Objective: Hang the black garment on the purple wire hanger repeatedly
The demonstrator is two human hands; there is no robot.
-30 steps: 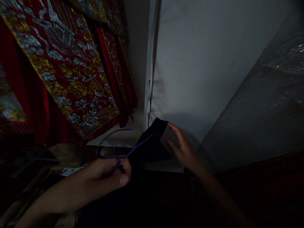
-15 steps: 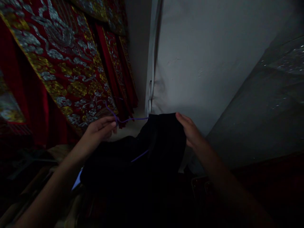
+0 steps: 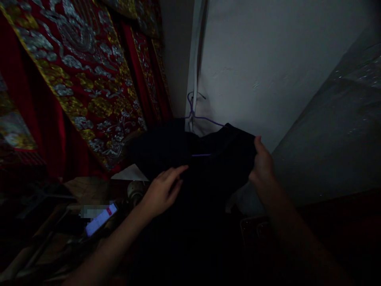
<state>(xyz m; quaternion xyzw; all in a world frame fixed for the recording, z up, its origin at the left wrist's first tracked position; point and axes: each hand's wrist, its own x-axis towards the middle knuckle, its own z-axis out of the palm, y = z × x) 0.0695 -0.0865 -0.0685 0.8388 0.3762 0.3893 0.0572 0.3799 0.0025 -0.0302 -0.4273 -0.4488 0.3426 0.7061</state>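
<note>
A dark garment (image 3: 208,186), perhaps a shirt, is spread on a thin purple hanger (image 3: 210,120). The hanger's hook is at a narrow pale strip on the wall, and its lower bar shows through the neck opening. My right hand (image 3: 263,163) grips the garment's right shoulder edge, thumb in front and the other fingers mostly hidden. Against or just before the garment's front is my left hand (image 3: 165,188), index finger stretched out and thumb apart, with nothing visible in it. Darkness hides the lower part of the garment.
Red cloth hangings (image 3: 89,79) with gold and silver embroidery fill the left. A lit phone (image 3: 101,219) lies at lower left among dim clutter. Behind the garment stands a pale wall (image 3: 253,59), with shiny clear plastic sheeting (image 3: 336,131) to its right.
The hanger has gone from my left hand to the wall strip, and the garment is spread wider. My left hand has moved down and right; my right hand, slightly right. The phone has come into view.
</note>
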